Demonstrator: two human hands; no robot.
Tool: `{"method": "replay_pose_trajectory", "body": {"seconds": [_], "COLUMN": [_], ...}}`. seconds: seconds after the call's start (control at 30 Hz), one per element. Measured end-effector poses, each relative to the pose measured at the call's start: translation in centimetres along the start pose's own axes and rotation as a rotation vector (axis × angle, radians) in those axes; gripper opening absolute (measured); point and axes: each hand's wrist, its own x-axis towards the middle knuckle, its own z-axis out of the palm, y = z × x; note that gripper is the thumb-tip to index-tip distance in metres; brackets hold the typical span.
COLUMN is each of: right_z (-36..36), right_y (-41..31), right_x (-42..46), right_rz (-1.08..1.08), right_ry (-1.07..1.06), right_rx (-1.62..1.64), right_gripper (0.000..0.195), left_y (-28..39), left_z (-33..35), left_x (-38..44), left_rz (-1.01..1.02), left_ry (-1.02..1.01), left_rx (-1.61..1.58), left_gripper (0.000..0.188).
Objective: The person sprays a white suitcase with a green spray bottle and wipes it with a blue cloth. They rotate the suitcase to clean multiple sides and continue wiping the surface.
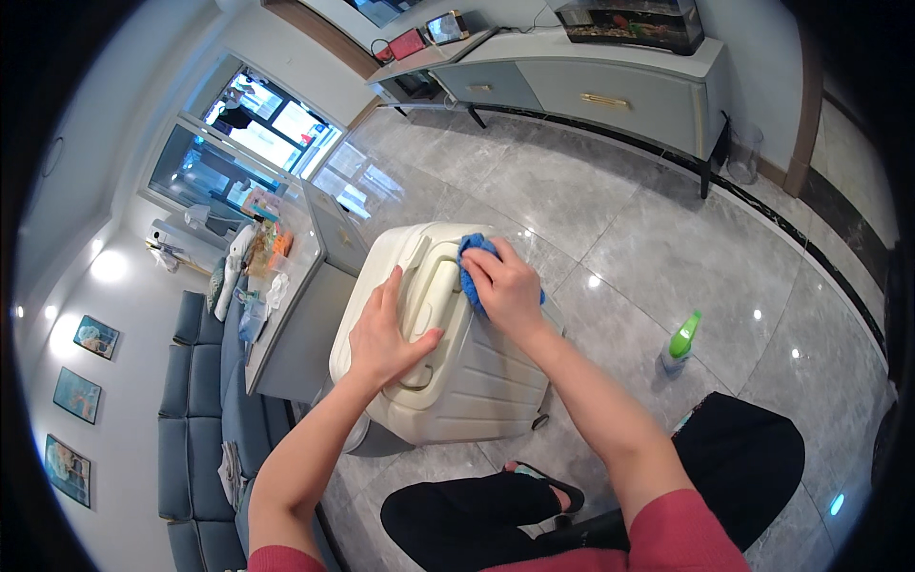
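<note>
A cream hard-shell suitcase (493, 386) stands upright on the floor before me, its grooved side facing my knees. Bunched in my right hand (504, 286) is a blue cloth (472, 268), pressed against the case's upper edge beside the carry handle (436, 297). My left hand (389, 332) rests on the top of the case, thumb and fingers spread around the near part of that handle. To the right, a spray bottle (679, 344) with a green head stands on the tiles.
On the left a grey-white table (286, 343) holds bags and small items, with a blue-grey sofa (196, 422) behind it. A low TV cabinet (607, 100) runs along the far wall, bearing a fish tank (632, 25). Glossy grey tiles (557, 179) cover the floor.
</note>
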Motion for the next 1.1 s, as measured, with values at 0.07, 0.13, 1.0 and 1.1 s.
{"method": "replay_pose_trajectory", "body": {"seconds": [0.07,0.13,1.0,1.1], "right_z": [-0.4,-0.7,-0.4,0.5], "right_y": [0.5,0.7,1.1,5.7], "right_x": [0.1,-1.7,2.4,-1.1], "right_rz": [-0.044,-0.030,0.081,0.176], "right_ry": [-0.031,-0.050,0.142,0.288], "right_rx": [-0.079,-0.100,0.098,-0.026], "right_gripper": [0.007,0.007,0.012,0.013], "left_y": [0.4,0.7,1.3,1.4], "left_z": [0.0,0.1,-0.5,-0.6], "left_x": [0.3,0.5,0.6,0.9], "left_rz": [0.017,0.041,0.091,0.167], "left_ry": [0.006,0.020,-0.020,-0.009], "left_rx": [-0.024,-0.021,-0.039,-0.023], "left_gripper": [0.096,0.096,0.096,0.096]}}
